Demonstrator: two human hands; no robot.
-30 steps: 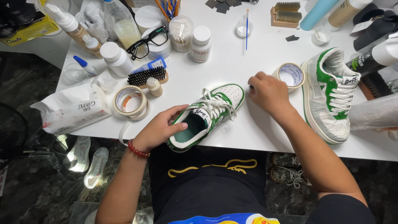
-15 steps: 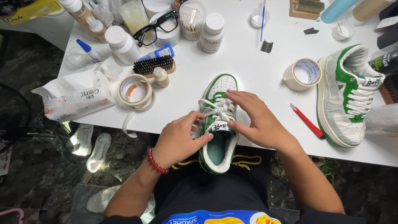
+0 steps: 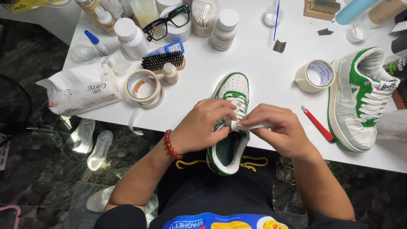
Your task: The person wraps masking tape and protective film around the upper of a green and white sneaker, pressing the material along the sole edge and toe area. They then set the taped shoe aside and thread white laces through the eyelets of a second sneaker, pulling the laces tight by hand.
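Head view: the left hand (image 3: pixel 201 127) steadies the green-and-white leather sneaker (image 3: pixel 231 123) at the white table's (image 3: pixel 263 80) near edge, while the right hand (image 3: pixel 280 129) pinches a strip of white tape (image 3: pixel 250 125) by the tongue. Pressing the strip flat and taut would likely prevent wrinkles.

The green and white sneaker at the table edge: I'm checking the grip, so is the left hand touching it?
Touching. The head view shows the left hand wrapped over the sneaker at its laces, no gap between them.

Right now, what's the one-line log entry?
left hand: steadies green-white sneaker | right hand: pinches white strip | sneaker: toe on table
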